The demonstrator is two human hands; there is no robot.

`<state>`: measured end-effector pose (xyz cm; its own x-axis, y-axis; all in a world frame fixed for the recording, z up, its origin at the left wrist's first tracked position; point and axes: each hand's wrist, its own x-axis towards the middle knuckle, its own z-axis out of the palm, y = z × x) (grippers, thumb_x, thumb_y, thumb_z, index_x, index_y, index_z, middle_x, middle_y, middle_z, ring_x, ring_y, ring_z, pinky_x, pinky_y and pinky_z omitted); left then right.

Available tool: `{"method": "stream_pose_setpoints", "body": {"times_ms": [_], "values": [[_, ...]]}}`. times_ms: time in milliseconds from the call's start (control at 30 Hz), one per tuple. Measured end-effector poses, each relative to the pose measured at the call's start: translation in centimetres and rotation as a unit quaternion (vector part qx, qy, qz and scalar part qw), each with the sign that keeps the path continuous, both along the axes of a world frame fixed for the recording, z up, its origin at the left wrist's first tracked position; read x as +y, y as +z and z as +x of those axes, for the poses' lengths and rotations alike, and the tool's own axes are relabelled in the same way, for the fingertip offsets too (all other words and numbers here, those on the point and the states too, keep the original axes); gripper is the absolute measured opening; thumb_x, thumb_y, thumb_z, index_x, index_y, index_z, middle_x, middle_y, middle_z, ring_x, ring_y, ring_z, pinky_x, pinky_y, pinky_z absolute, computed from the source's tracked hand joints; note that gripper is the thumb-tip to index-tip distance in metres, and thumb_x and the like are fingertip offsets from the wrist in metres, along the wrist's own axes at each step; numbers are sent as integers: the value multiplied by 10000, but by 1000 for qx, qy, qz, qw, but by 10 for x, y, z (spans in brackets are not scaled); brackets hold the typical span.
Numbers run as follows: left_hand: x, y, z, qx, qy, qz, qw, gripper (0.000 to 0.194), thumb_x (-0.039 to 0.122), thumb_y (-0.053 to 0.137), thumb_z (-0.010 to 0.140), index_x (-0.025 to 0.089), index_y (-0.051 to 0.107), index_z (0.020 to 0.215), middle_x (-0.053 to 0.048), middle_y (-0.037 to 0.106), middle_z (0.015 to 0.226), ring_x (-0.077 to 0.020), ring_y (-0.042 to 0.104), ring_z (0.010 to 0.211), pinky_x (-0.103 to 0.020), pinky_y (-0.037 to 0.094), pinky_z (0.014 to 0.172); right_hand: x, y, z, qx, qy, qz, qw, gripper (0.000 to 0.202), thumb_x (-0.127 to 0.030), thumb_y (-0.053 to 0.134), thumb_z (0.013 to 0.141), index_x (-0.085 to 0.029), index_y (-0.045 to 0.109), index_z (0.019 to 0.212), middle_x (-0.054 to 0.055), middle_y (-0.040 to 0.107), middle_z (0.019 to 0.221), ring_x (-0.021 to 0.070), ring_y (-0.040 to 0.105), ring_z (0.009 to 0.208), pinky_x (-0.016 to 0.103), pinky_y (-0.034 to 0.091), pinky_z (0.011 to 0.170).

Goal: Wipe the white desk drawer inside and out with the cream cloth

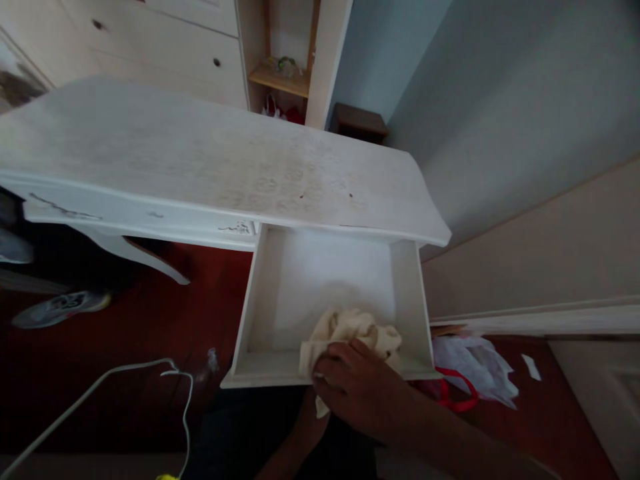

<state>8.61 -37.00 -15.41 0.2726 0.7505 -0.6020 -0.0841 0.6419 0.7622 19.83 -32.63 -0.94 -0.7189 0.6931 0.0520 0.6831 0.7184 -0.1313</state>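
Note:
A white drawer (257, 293) is pulled out from a white desk (185, 160) with a worn, stained top. A crumpled cream cloth (367, 327) lies bunched at the drawer's front edge, partly inside it. My right hand (350, 383) is closed on the cloth, its fingers curled over the front panel. Below the panel, my left hand (311, 417) is beside a hanging end of the cloth; its fingers are mostly hidden behind the drawer front and my right hand.
A white hanger (117, 368) is at the lower left, and a shoe (60, 309) lies on the red floor. Right of the drawer are a plastic bag (475, 367) and a red strap (463, 403). Behind the desk stands a white cabinet (165, 50).

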Motion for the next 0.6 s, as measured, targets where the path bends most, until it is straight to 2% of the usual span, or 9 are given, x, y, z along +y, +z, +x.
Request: {"method": "stream_pose_setpoints", "body": {"times_ms": [67,133,233,333,467,600], "values": [[4,-1,-6,-2,-34,27,999,181,394,644,697,214,632,680,-57,677,785,-271,589,874,-430,425,933,-14,-1,23,-2,-47,16,999,128,-180,581,908,-191,655,1013,55,673,999,221,557,926,369,467,768],[8,0,-4,-24,-58,40,997,276,453,569,744,197,654,684,-61,692,758,-251,603,791,-420,454,876,-27,-4,46,-16,-87,24,996,262,-130,585,881,-191,629,1132,72,665,1035,229,556,939,383,476,810],[10,1,3,-23,-67,24,997,376,516,548,757,171,689,706,-67,709,744,-232,618,709,-397,489,775,-44,-8,78,-50,-154,23,987,478,-55,541,834,-168,544,1298,105,646,1065,249,555,960,423,471,877],[10,0,5,3,-65,-4,998,394,549,606,727,166,694,691,-62,709,717,-223,635,691,-381,509,753,-52,-11,106,-68,-194,35,978,526,-31,513,803,-172,541,1310,116,634,1053,258,558,965,425,476,872],[13,4,2,12,-71,-29,997,389,550,657,707,163,698,693,-63,711,721,-232,655,719,-385,523,764,-42,-16,135,-55,-181,95,977,465,-24,511,814,-208,599,1231,98,633,991,236,563,921,380,492,802],[21,7,1,10,-98,-52,994,363,532,708,676,169,696,663,-65,706,698,-257,670,725,-402,529,741,-12,-24,160,-31,-176,159,971,488,-24,502,817,-219,603,1253,108,631,1008,242,560,985,391,492,829]]}}
